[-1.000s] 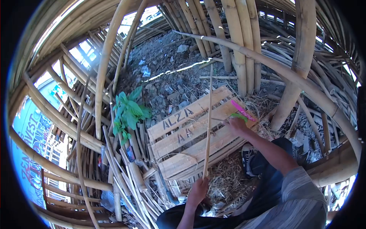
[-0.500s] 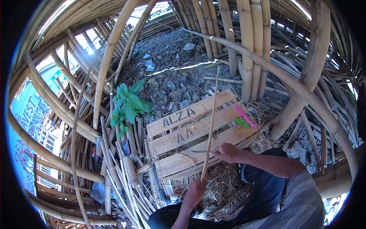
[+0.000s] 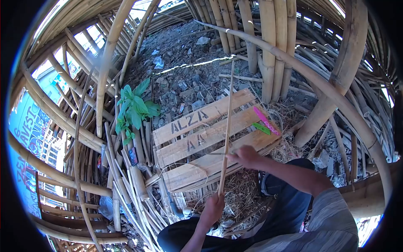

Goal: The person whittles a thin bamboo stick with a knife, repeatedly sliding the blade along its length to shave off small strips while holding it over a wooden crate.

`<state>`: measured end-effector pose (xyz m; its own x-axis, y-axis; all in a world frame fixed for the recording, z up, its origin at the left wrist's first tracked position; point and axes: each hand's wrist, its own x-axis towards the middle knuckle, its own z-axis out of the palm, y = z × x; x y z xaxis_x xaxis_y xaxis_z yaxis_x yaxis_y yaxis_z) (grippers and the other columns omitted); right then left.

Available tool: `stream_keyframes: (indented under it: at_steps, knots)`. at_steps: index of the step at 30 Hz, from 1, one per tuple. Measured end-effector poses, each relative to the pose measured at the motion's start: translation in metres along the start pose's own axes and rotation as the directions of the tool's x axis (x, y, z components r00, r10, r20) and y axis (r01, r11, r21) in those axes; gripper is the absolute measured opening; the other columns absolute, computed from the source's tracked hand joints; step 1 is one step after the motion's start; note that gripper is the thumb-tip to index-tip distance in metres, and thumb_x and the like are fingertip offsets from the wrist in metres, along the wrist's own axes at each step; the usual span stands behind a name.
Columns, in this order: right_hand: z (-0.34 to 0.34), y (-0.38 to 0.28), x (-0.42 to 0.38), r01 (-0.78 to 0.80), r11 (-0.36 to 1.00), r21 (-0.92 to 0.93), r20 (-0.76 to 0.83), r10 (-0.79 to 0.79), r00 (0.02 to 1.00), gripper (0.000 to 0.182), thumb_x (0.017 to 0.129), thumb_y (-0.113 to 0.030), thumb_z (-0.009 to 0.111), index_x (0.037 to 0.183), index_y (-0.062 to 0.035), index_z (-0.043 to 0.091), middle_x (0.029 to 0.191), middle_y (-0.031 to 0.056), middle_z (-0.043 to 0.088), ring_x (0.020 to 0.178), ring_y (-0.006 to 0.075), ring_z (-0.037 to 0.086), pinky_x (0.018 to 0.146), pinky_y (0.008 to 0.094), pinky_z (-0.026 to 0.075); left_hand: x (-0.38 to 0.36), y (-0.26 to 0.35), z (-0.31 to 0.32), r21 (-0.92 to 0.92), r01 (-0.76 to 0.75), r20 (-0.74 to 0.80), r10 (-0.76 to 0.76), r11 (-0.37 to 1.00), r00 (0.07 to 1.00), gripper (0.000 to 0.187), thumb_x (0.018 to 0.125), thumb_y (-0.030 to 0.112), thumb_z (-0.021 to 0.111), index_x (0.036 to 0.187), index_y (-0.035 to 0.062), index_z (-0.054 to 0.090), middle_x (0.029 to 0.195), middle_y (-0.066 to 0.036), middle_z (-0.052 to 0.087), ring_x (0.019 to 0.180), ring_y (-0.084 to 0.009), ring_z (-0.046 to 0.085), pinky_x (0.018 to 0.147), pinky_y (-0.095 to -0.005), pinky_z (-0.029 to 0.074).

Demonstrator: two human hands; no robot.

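Note:
A long, thin bamboo strip (image 3: 229, 107) slants up over a slatted wooden crate (image 3: 180, 151) with dark stencilled letters. My left hand (image 3: 213, 208) is closed round the strip's near end, low in front of the crate. My right hand (image 3: 247, 157), slightly blurred, grips a knife (image 3: 216, 153) at the strip's right side. The thin blade points left across the strip; most of the handle is hidden in the fingers. A pink tool-like piece (image 3: 264, 119) and a green one (image 3: 261, 128) lie on the crate's right end.
Bamboo poles (image 3: 276, 46) stand behind the crate, and one long pole (image 3: 294, 69) slants across the right. Cut bamboo strips (image 3: 134, 191) lie at left near a leafy plant (image 3: 136, 107). Straw-like shavings (image 3: 235, 199) cover the ground by my legs.
The view has shifted a little, so the crate and poles sit higher and further left. My right hand, with the knife, is more blurred. Both hands keep their holds.

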<state>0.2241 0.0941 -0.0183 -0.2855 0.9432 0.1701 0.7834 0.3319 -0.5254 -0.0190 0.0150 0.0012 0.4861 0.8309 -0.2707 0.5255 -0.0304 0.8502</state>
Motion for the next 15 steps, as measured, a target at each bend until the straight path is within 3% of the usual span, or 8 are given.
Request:
stream_keyframes:
  at_steps: [2, 5, 7, 8, 10, 11, 13, 15]
  knots:
    - [-0.014, 0.014, 0.009, 0.001, 0.994, -0.113, -0.075, -0.01, 0.997, 0.058, 0.09, -0.051, 0.044, 0.069, 0.0002, 0.062, 0.051, 0.0167, 0.055, 0.051, 0.0325, 0.059, 0.051, 0.0449, 0.047, 0.001, 0.005, 0.0, 0.067, -0.076, -0.013, 0.077, 0.995, 0.997, 0.027, 0.095, 0.019, 0.046, 0.084, -0.0052, 0.051, 0.066, -0.025, 0.053, 0.062, -0.0405, 0.056, 0.053, -0.0446, 0.04]
    - [-0.009, 0.02, 0.012, 0.011, 0.992, -0.127, -0.103, -0.024, 0.994, 0.054, 0.089, -0.049, 0.046, 0.074, -0.0004, 0.064, 0.055, 0.0167, 0.058, 0.057, 0.0339, 0.061, 0.055, 0.045, 0.047, 0.008, 0.007, 0.002, 0.042, 0.112, -0.084, -0.108, 0.993, 0.991, 0.03, 0.094, 0.022, 0.047, 0.082, -0.0049, 0.051, 0.07, -0.027, 0.054, 0.069, -0.0441, 0.056, 0.055, -0.0468, 0.04]
    - [-0.006, 0.022, 0.013, 0.043, 0.989, -0.14, -0.216, -0.072, 0.974, 0.056, 0.09, -0.051, 0.043, 0.076, -0.0009, 0.064, 0.056, 0.0162, 0.059, 0.056, 0.0343, 0.061, 0.054, 0.0451, 0.047, 0.017, -0.011, 0.003, 0.284, -0.218, -0.121, 0.26, 0.934, 0.958, 0.036, 0.097, 0.03, 0.043, 0.078, 0.0006, 0.05, 0.056, -0.004, 0.045, 0.046, -0.0147, 0.044, 0.045, -0.0305, 0.037]
    - [-0.006, 0.031, 0.017, 0.04, 0.989, -0.144, -0.224, -0.072, 0.972, 0.056, 0.09, -0.051, 0.043, 0.076, -0.0009, 0.064, 0.056, 0.0162, 0.059, 0.056, 0.0343, 0.061, 0.054, 0.0451, 0.047, 0.015, -0.009, 0.003, 0.288, -0.226, -0.118, 0.269, 0.931, 0.956, 0.036, 0.097, 0.03, 0.043, 0.078, 0.0006, 0.05, 0.056, -0.004, 0.045, 0.046, -0.0147, 0.044, 0.045, -0.0305, 0.037]
    - [-0.02, 0.057, 0.024, -0.29, 0.921, -0.261, -0.294, 0.211, 0.932, 0.057, 0.091, -0.051, 0.041, 0.075, -0.0025, 0.065, 0.058, 0.0165, 0.06, 0.054, 0.0341, 0.061, 0.053, 0.0453, 0.048, 0.014, 0.02, 0.0, 0.047, 0.14, -0.058, -0.137, 0.989, 0.989, 0.034, 0.094, 0.026, 0.047, 0.08, -0.005, 0.051, 0.069, -0.029, 0.054, 0.075, -0.0463, 0.056, 0.061, -0.0489, 0.041]
    - [-0.026, 0.06, 0.023, -0.299, 0.926, -0.232, -0.284, 0.23, 0.931, 0.059, 0.091, -0.052, 0.041, 0.07, -0.0033, 0.066, 0.059, 0.0169, 0.06, 0.052, 0.033, 0.06, 0.052, 0.0452, 0.047, 0.015, 0.017, -0.002, 0.058, 0.125, -0.063, -0.121, 0.99, 0.991, 0.034, 0.094, 0.026, 0.047, 0.08, -0.005, 0.051, 0.069, -0.029, 0.054, 0.075, -0.0463, 0.056, 0.061, -0.0489, 0.041]
    - [-0.023, 0.024, 0.004, -0.208, 0.964, -0.163, -0.19, 0.177, 0.966, 0.059, 0.09, -0.052, 0.043, 0.064, -0.003, 0.062, 0.056, 0.0166, 0.058, 0.051, 0.0332, 0.06, 0.051, 0.0451, 0.046, 0.019, 0.004, -0.007, -0.024, 0.097, -0.029, -0.097, 0.995, 0.995, 0.038, 0.096, 0.031, 0.043, 0.08, -0.0019, 0.052, 0.055, -0.007, 0.047, 0.047, -0.0153, 0.046, 0.048, -0.0349, 0.038]
    - [-0.008, 0.004, -0.008, -0.1, 0.989, -0.106, -0.059, 0.094, 0.994, 0.06, 0.09, -0.051, 0.045, 0.058, -0.0026, 0.059, 0.053, 0.0164, 0.056, 0.051, 0.0335, 0.059, 0.05, 0.0449, 0.046, 0.018, 0.004, -0.01, 0.047, 0.046, -0.07, -0.043, 0.998, 0.997, 0.038, 0.096, 0.031, 0.044, 0.079, -0.0026, 0.052, 0.056, -0.011, 0.049, 0.048, -0.0207, 0.049, 0.049, -0.0376, 0.039]
